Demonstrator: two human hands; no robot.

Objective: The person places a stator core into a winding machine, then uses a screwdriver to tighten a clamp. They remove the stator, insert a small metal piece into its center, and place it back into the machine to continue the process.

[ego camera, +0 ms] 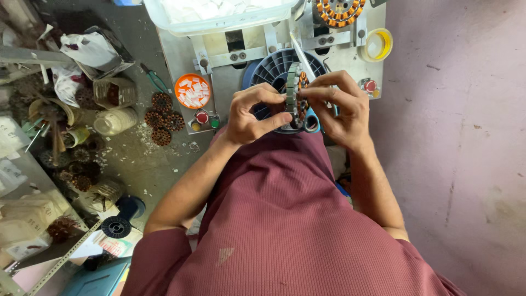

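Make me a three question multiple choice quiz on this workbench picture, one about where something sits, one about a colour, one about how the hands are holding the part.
1. Where is the round orange dish of small white pieces?
A. Left of the hands, by a cluster of wound coils
B. On the person's lap
C. On the pink wall

2. What colour is the roll of tape at the upper right of the metal plate?
A. Blue
B. Yellow
C. Black

3. How is the toothed metal ring held?
A. Lying flat on the floor
B. In the left hand alone
C. On edge, between the left hand and the right hand

Answers: 1 A, the dish sits on the plate left of the hands, right of the coils. 2 B, the roll is yellow. 3 C, fingers of both hands pinch the ring, which stands on edge.
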